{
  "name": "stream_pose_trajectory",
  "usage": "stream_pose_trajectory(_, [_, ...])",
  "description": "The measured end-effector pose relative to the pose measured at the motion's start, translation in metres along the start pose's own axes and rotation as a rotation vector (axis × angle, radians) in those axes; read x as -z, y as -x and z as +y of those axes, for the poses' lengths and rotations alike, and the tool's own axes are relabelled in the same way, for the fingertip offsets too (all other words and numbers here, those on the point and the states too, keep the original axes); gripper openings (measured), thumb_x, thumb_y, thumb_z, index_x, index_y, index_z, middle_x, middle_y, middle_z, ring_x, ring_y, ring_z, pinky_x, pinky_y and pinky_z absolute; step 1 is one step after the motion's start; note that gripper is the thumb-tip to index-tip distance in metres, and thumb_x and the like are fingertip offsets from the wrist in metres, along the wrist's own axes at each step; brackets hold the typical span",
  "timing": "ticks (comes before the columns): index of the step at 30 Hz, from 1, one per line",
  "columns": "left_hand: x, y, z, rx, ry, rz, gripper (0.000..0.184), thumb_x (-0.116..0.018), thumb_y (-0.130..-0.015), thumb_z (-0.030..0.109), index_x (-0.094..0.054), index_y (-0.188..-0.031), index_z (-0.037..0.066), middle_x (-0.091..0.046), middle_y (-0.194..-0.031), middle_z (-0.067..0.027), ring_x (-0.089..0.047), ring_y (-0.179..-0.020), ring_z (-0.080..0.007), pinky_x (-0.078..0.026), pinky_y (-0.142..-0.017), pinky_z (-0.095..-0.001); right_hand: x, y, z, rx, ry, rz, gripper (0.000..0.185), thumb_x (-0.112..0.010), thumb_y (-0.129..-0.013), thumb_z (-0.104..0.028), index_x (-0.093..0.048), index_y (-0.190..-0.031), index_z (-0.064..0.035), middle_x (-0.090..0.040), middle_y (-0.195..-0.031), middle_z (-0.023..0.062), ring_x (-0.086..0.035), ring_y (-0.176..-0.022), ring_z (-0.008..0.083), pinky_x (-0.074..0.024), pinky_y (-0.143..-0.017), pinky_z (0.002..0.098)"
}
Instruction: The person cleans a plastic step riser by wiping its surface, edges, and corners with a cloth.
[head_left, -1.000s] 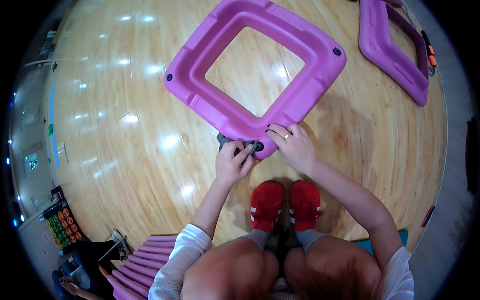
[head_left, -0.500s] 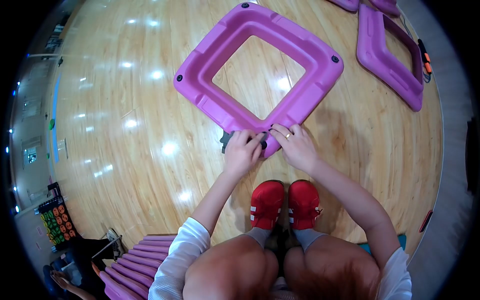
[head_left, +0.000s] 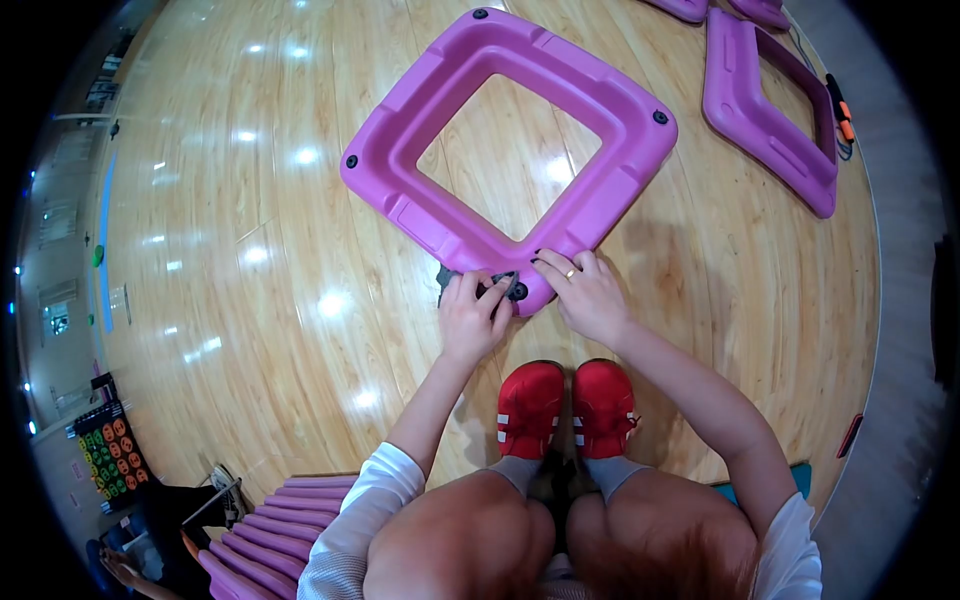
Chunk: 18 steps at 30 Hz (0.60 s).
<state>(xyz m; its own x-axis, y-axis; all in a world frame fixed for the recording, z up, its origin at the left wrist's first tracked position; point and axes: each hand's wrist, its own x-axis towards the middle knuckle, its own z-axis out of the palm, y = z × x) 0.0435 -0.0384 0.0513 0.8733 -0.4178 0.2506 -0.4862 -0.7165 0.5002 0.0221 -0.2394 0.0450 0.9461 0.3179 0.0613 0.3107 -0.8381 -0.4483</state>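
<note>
A square purple plastic frame (head_left: 402,88), like an aerobic step riser, lies on the floor with one corner pointing at me. Small round black feet sit at its corners. At the near corner, my left hand (head_left: 472,318) is closed on a dark grey cloth (head_left: 446,280), its fingertips pressing beside the black foot (head_left: 519,291). Part of the cloth is hidden under the fingers. My right hand (head_left: 592,300), with a ring, grips the frame's rim just right of that corner; its fingers reach over the edge and the thumb is hidden.
Another purple frame (head_left: 735,95) lies at the upper right, near a black-and-orange object (head_left: 842,112). Several purple pieces (head_left: 270,540) are stacked at lower left, beside a partly visible person (head_left: 130,570). My red shoes (head_left: 531,405) are just below the near corner.
My left fingers and the cloth have shifted slightly left, uncovering more of the black foot. My right hand stays on the rim. The whole view has drifted a little.
</note>
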Motion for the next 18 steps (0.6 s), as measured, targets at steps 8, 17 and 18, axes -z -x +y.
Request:
stream_pose_trajectory(8, [0.003,-0.029,-0.007,-0.018,0.050,-0.091,0.020,-0.063,-0.074,0.013,-0.071,-0.092,0.009,-0.053,-0.085,-0.0055,-0.050,-0.082,-0.0244,-0.040,-0.073,-0.0370,-0.003,0.000,0.000,0.013,-0.002,0.061,0.049,-0.059,-0.069,-0.005,-0.059,-0.117,-0.0107,-0.052,-0.128,-0.0009,-0.050,-0.089,0.0258,-0.0449,-0.081,0.0375])
stream_pose_trajectory(17, [0.008,-0.033,-0.009,-0.037,-0.066,-0.237,0.019,-0.065,-0.073,0.019,-0.071,-0.090,0.013,-0.052,-0.084,-0.0031,-0.048,-0.085,-0.0230,-0.034,-0.079,-0.0373,-0.005,0.001,0.000,0.027,0.124,0.008,0.048,-0.056,-0.073,-0.008,-0.056,-0.121,-0.0106,-0.050,-0.131,0.0003,-0.051,-0.090,0.0244,-0.0443,-0.077,0.0373])
stream_pose_trajectory(18, [0.009,-0.029,-0.009,-0.049,-0.054,-0.203,0.020,-0.065,-0.073,0.019,-0.071,-0.091,0.013,-0.051,-0.084,-0.0033,-0.048,-0.085,-0.0229,-0.034,-0.079,-0.0374,-0.005,0.002,-0.001,0.025,0.124,0.008,0.048,-0.056,-0.073,-0.008,-0.056,-0.121,-0.0106,-0.050,-0.131,0.0003,-0.051,-0.090,0.0244,-0.0443,-0.077,0.0373])
